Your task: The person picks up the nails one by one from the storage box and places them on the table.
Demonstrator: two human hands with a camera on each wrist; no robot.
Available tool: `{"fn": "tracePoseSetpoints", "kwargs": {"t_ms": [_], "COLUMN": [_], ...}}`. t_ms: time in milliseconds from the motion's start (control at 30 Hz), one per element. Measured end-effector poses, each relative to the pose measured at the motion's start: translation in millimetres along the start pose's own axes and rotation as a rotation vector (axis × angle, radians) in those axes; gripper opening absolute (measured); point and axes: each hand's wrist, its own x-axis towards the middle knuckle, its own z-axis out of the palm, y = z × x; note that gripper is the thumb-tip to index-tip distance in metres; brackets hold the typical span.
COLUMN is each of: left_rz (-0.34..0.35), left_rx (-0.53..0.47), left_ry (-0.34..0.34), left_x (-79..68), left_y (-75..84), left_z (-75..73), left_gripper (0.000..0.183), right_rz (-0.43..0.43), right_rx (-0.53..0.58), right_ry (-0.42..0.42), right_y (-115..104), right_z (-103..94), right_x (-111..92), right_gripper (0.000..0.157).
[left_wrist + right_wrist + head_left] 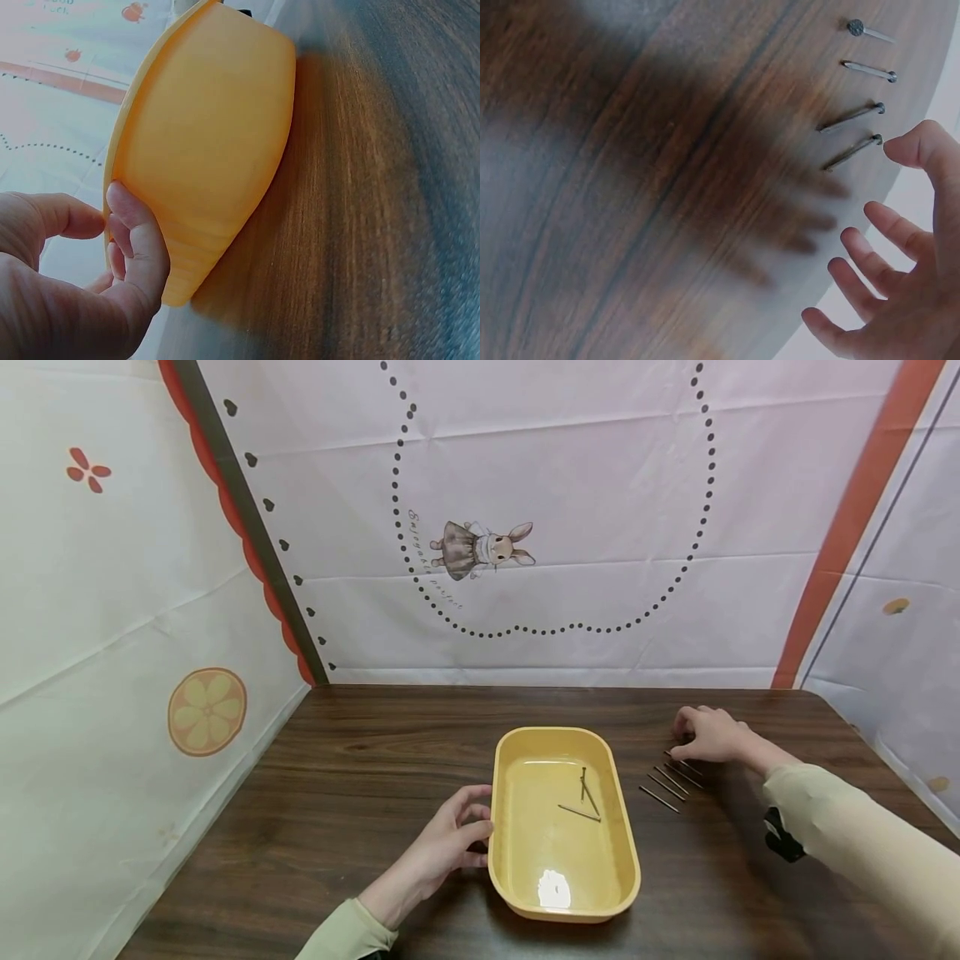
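Note:
A yellow plastic tray (551, 868) stands on the table, with 3 nails (579, 812) lying inside toward its right side. At its left side my left hand (450, 839) holds the rim, thumb at the edge and fingers against the outer wall (202, 135). To the right of the tray, several loose nails (660, 799) lie in a slanted row. My right hand (712, 735) is over the far end of that row. In the right wrist view, its fingers are spread and hold nothing. The thumb tip comes close to the head of the nearest nail (853, 152).
Dark wood-grain table (360, 777) surrounds the tray. A printed cloth (600, 527) with a rabbit picture hangs along the far edge, and another cloth side (112, 610) borders the table on the left.

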Motion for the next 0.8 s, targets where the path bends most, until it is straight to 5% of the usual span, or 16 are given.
{"fn": "tracePoseSetpoints", "kwargs": {"t_ms": [800], "left_rz": [-0.003], "left_rx": [0.025], "left_ry": [0.009], "left_x": [1.7], "left_y": [0.1], "left_z": [-1.4], "left_gripper": [0.057], "right_rz": [-0.108], "right_rx": [0.094], "right_ry": [0.084], "right_y": [-21], "right_z": [-27.7], "right_x": [-13], "right_gripper": [0.051]}}
